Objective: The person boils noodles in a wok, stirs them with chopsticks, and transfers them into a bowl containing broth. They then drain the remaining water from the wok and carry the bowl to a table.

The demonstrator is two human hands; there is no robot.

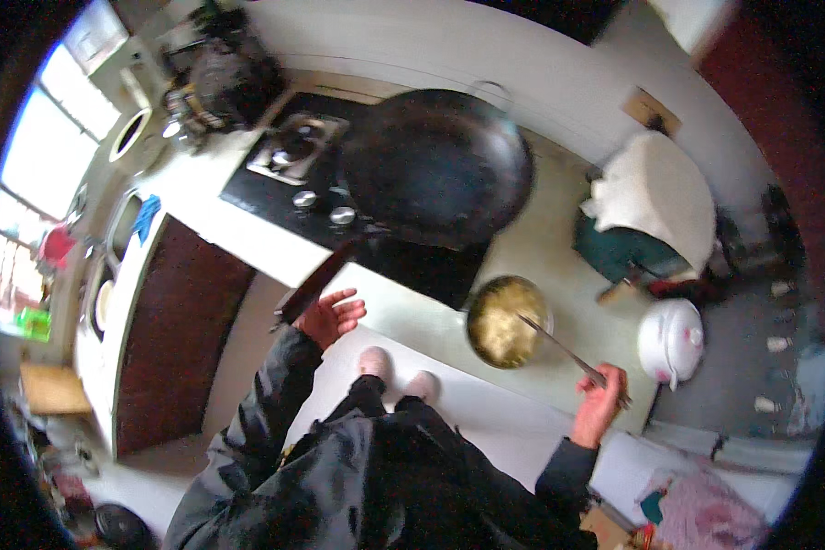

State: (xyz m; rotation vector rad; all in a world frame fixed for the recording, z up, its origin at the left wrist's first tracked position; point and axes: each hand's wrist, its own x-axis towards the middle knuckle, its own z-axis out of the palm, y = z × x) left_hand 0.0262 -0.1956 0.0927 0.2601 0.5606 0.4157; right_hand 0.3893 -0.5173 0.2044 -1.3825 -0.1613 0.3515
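My right hand (599,399) grips a long thin utensil (569,355), perhaps chopsticks. Its far end reaches into a round metal bowl (473,337) of pale yellow food (505,323) on the countertop. Blur hides what the food is. My left hand (331,317) has its fingers spread and nothing in them. It lies just beside the dark handle (320,278) of a large black wok (440,172); whether it touches the handle I cannot tell. The wok sits tilted over the right side of a black gas hob (412,265), and no food shows inside it.
Left of the wok is a bare burner (295,148), with knobs (342,215) in front. A white lidded pot (670,340) and a cloth-covered dark green container (625,247) stand to the right. A blue cloth (146,216) hangs by the sink. Below is a dark cabinet door (179,330).
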